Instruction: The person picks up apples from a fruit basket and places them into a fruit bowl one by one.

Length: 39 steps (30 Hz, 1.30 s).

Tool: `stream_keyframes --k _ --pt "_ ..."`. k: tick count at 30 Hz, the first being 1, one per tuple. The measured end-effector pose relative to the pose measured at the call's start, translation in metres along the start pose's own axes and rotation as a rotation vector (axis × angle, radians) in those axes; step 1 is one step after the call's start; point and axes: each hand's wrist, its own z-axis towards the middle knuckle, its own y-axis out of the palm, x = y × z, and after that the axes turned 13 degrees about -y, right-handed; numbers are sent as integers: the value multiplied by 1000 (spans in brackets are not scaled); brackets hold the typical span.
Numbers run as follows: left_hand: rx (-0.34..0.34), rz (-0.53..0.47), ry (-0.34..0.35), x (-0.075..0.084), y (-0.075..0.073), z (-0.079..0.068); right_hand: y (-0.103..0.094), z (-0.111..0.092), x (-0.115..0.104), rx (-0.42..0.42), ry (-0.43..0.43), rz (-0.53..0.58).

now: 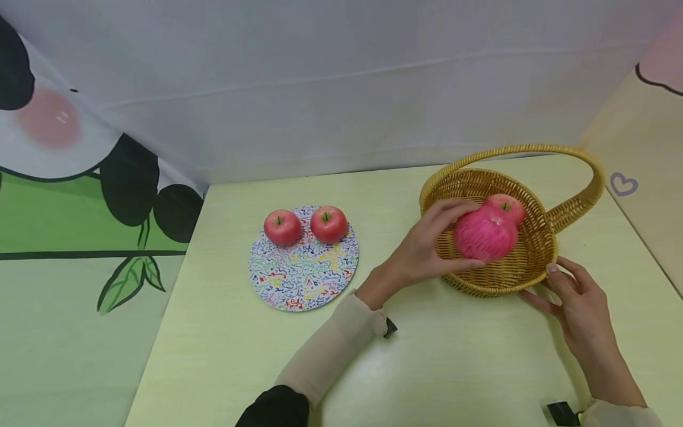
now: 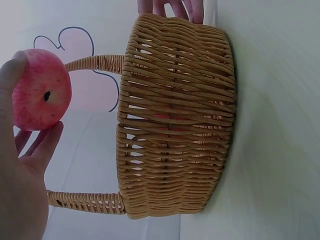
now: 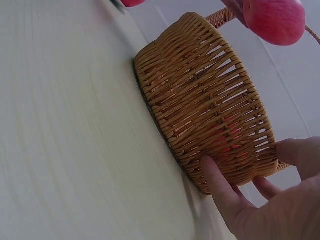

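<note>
My left hand grips a bright pink-red apple between thumb and fingers, above the wicker basket. From the left wrist view, this apple is level with the handle, clear of the rim, its dark end facing the camera. A second apple lies inside the basket, partly hidden behind the held one. At the basket's near right side, my right hand holds the wall, thumb by the rim and fingers spread along the outside weave.
A round, colourfully patterned board lies to the left, bearing two red apples near its far edge. The basket's tall arched handle leans up toward the right. A white cloth wall stands behind the pale table.
</note>
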Motion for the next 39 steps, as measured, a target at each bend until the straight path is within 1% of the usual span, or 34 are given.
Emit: stream_keyframes --k 6,9,13,18,21,24,27,29,31,34,39 --pt "14 -17 64 4 -9 -11 0 0 0 -3 -5 -3" --pt "21 -54 99 6 -12 -16 0 0 0 -4 -7 3" --pt "27 -108 114 9 -17 -24 0 0 0 -8 -9 4" --pt "51 -98 97 12 -25 -34 0 1 0 -11 -8 -6" --pt "72 -86 101 13 -30 -39 1 1 0 -14 -7 -3" --pt "93 -95 94 17 -36 -43 1 1 0 -19 -8 12" --pt "110 -111 79 18 -40 -48 1 1 0 -11 -2 15" --pt "118 -115 57 17 -42 -51 1 0 -1 -2 5 5" --pt "127 -116 43 12 -42 -55 0 0 -1 6 13 -8" --pt "143 -113 13 9 -44 -60 0 1 -2 10 17 -22" --pt "186 -110 -33 4 -49 -69 1 0 -1 5 8 -21"
